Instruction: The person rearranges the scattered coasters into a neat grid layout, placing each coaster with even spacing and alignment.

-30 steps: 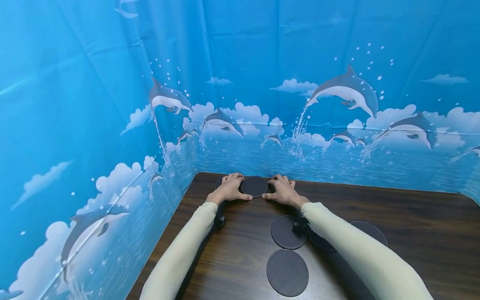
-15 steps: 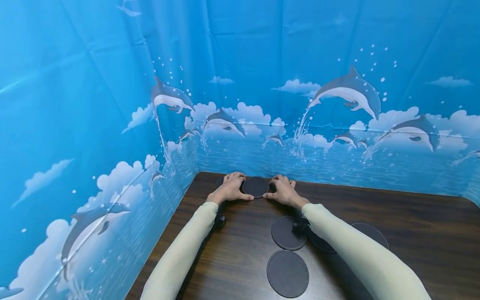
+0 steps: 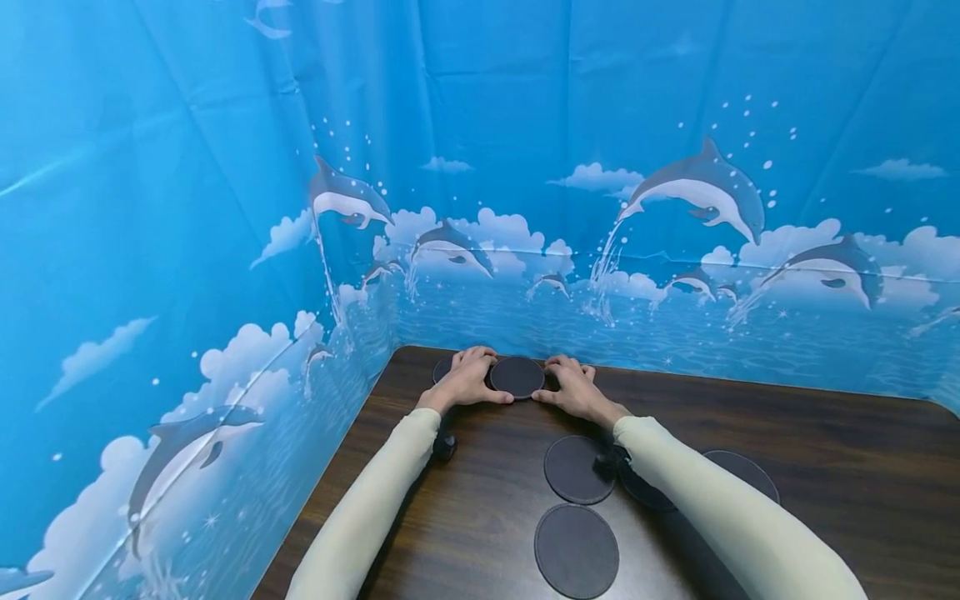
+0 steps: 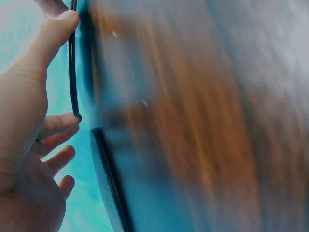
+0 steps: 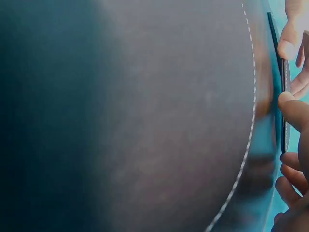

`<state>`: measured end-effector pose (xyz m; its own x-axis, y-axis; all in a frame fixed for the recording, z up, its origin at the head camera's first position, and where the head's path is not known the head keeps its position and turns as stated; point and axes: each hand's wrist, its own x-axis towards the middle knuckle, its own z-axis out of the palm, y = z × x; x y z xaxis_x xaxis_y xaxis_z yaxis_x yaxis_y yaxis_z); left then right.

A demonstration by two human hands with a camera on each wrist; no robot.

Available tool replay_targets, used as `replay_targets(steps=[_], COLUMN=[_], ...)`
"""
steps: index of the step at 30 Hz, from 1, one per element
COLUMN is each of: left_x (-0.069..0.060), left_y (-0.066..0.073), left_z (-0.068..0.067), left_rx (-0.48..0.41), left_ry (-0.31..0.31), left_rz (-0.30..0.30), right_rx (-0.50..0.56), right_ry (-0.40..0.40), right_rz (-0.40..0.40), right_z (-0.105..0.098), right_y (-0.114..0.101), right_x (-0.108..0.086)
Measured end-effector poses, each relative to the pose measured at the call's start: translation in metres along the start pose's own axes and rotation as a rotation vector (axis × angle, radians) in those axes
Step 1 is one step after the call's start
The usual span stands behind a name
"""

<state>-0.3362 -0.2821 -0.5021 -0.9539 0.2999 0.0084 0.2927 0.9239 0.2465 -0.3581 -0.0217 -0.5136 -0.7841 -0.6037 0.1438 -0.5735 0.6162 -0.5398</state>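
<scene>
Near the far edge of the table, a round dark disc [image 3: 517, 377] sits between the two hands. My left hand [image 3: 463, 380] pinches its left side, and my right hand [image 3: 577, 392] has the right side. In the left wrist view the disc [image 4: 72, 72] appears edge-on, the left thumb against its face and a fingertip at its rim. From the right wrist view, both thumbs touch the thin disc [image 5: 285, 116] and right fingers reach its lower rim. A second disc [image 3: 442, 367] lies partly hidden behind the left hand.
Nearer on the wooden table [image 3: 847, 467] lie several more dark discs, including one [image 3: 576, 551] at the front and another [image 3: 573, 471] behind it. Two others are partly covered by the right forearm. A blue dolphin-print curtain [image 3: 480, 167] stands behind the table and along its left.
The head view has shifted slightly. Both hands stay at the disc near the far edge, with almost no visible movement.
</scene>
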Motion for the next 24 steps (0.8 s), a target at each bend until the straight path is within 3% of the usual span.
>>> replay_targets(steps=[6, 14, 24], left_x=[-0.005, -0.008, -0.022], left_y=[0.010, 0.029, 0.046], left_z=[0.002, -0.002, 0.002], left_rx=[-0.024, -0.091, -0.137], left_ry=[0.024, 0.118, 0.162], left_rz=[0.007, 0.024, 0.031], right_rx=[0.076, 0.180, 0.229], right_ry=[0.026, 0.106, 0.174], right_rz=[-0.026, -0.054, -0.072], right_z=[-0.002, -0.014, -0.017], right_y=[0.006, 0.017, 0.021], right_x=[-0.014, -0.028, -0.047])
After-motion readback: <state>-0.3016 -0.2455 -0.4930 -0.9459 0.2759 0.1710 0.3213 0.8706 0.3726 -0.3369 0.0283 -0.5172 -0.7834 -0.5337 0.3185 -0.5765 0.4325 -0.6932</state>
